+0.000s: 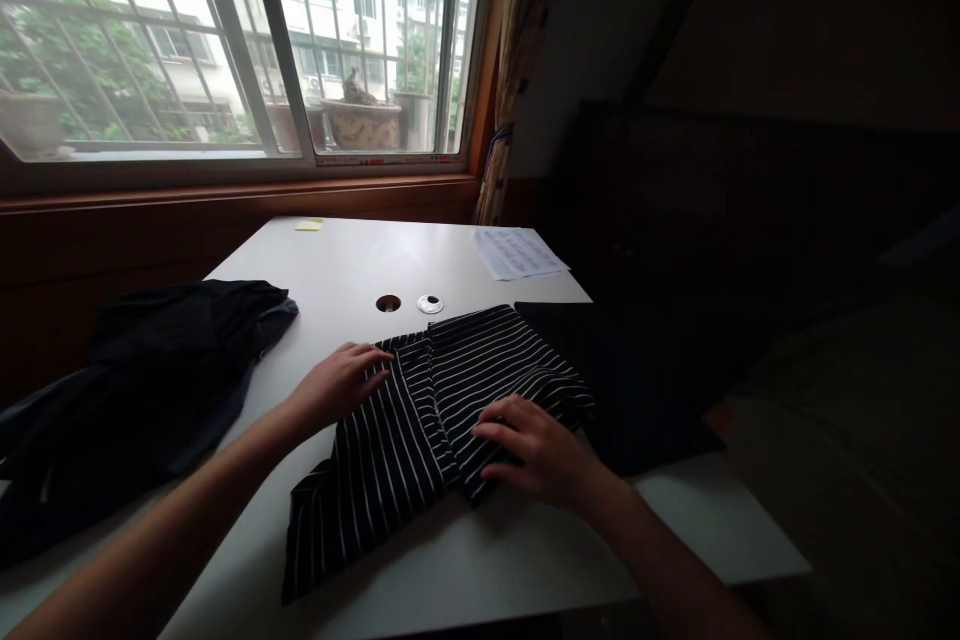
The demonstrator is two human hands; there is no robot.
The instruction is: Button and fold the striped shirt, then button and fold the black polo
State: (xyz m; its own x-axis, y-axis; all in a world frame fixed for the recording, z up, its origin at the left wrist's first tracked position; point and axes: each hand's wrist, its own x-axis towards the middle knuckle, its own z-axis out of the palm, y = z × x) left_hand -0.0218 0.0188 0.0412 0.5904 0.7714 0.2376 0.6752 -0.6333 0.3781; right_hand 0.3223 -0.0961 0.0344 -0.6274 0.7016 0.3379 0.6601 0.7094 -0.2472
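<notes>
A black garment with thin white stripes (pixel 397 440) lies partly folded on the white table, its left part hanging toward the lower left and its right part overlapping it along a seam. My left hand (pixel 345 380) rests at the garment's upper left edge, fingers stretched out over the cloth. Over the lower right part is my right hand (pixel 532 450), its fingers spread and touching or just above the stripes. Neither hand grips the cloth. The garment's exact kind is not plain from this view.
Dark clothes (pixel 165 360) are heaped on the table's left side. A dark folded cloth (pixel 630 400) lies to the right. Printed papers (pixel 517 253), a yellow note (pixel 308 225), a cable hole (pixel 388 303) and a round white cap (pixel 430 304) are farther back, below a barred window (pixel 360 50).
</notes>
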